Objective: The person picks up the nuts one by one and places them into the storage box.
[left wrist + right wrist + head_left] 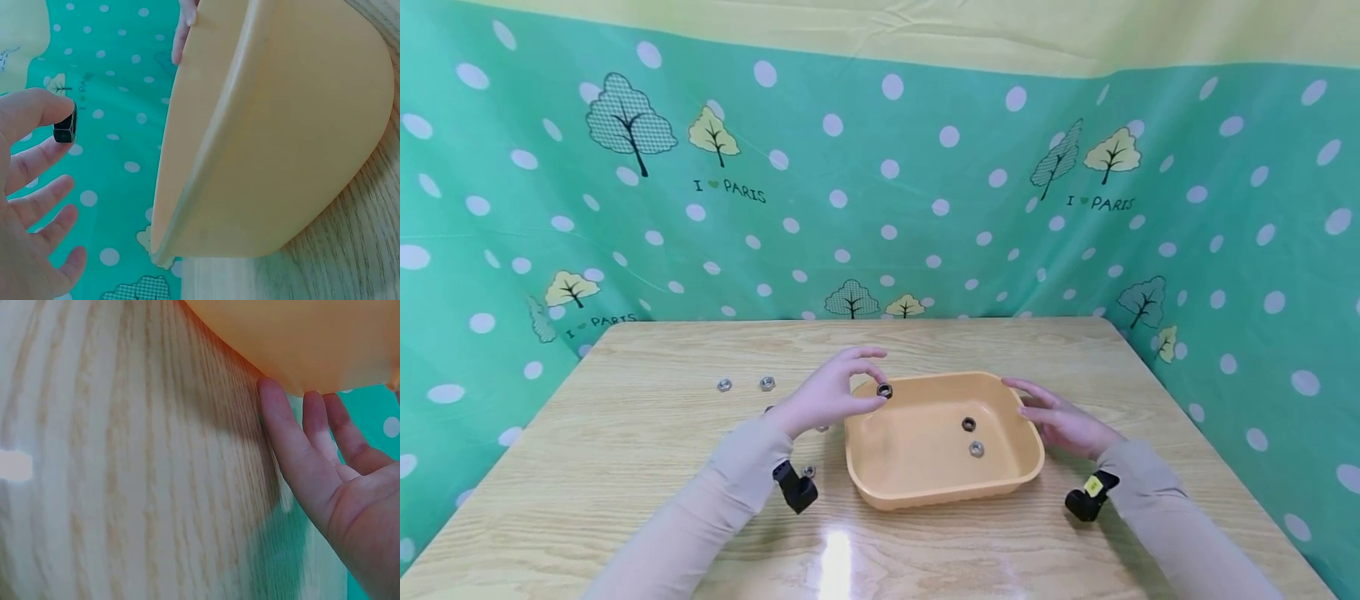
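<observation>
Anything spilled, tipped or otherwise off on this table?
Nothing stands out. The tray sits flat with two nuts inside. The left hand pinches a dark nut over its rim; the right hand rests against the far side. Loose nuts lie on the table, not scattered oddly.

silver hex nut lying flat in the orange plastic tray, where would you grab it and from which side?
Judging by its pose, come straight down from above. The silver hex nut lies flat on the floor of the orange plastic tray, near a dark nut, and the raised walls block a sideways approach. Pinch two opposite flats of the hexagon with thumb and fingertip; the flat parallel faces should give a surer hold than the corners.
</observation>
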Motion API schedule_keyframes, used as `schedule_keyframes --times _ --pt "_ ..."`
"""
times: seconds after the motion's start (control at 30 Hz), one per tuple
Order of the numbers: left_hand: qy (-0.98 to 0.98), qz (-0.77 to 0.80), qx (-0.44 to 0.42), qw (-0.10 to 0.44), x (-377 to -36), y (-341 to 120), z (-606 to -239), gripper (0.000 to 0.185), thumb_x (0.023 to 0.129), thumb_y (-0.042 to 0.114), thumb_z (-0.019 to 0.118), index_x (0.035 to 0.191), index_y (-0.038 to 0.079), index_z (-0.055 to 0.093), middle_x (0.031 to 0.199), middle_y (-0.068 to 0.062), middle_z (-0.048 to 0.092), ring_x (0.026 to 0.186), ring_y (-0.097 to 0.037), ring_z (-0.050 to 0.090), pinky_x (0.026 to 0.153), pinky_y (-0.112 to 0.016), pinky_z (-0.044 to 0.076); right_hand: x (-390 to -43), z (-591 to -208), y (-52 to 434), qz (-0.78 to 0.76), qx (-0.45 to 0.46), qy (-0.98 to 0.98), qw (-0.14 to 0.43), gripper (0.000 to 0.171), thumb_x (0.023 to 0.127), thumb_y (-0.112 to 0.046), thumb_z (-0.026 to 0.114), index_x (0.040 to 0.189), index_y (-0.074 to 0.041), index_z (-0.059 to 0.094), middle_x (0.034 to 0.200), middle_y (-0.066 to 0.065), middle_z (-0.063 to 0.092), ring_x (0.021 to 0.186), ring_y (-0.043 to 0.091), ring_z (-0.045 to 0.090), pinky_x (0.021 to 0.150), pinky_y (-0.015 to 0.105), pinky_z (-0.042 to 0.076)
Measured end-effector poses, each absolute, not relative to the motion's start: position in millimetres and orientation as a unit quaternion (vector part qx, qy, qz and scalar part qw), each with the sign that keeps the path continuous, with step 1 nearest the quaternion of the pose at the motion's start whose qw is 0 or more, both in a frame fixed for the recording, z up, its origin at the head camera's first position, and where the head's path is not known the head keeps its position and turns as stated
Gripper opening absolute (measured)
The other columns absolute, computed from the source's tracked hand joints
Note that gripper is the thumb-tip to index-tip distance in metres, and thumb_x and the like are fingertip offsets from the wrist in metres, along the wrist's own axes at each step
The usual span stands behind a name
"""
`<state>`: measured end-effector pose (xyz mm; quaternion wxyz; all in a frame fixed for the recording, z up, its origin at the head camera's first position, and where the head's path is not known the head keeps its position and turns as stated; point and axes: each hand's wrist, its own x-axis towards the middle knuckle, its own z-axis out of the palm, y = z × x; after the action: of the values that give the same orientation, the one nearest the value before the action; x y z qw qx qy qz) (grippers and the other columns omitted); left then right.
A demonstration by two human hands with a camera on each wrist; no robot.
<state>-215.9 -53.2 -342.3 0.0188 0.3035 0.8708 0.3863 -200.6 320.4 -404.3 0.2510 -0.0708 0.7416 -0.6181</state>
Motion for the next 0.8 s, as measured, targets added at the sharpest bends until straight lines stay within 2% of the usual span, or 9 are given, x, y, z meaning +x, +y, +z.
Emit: schedule_keyframes --times 0.8 --pt "0.862 0.393 0.321 0.018 -228.5 -12.2 -333.3 0.013 0.079 0.018 0.074 0.089 0.013 0.067 0.141 -0.008 0.048 0.134 -0.031 0.040 0.112 -0.048 0.029 -199.3 -405.4 322.9 -0.615 -0.074 0.745 0.249 0.069 0.097 -0.027 0.050 0.152 -0.015 0.011 0.155 0.026 0.009 0.133 0.033 0.039 0.099 0.041 0.047"
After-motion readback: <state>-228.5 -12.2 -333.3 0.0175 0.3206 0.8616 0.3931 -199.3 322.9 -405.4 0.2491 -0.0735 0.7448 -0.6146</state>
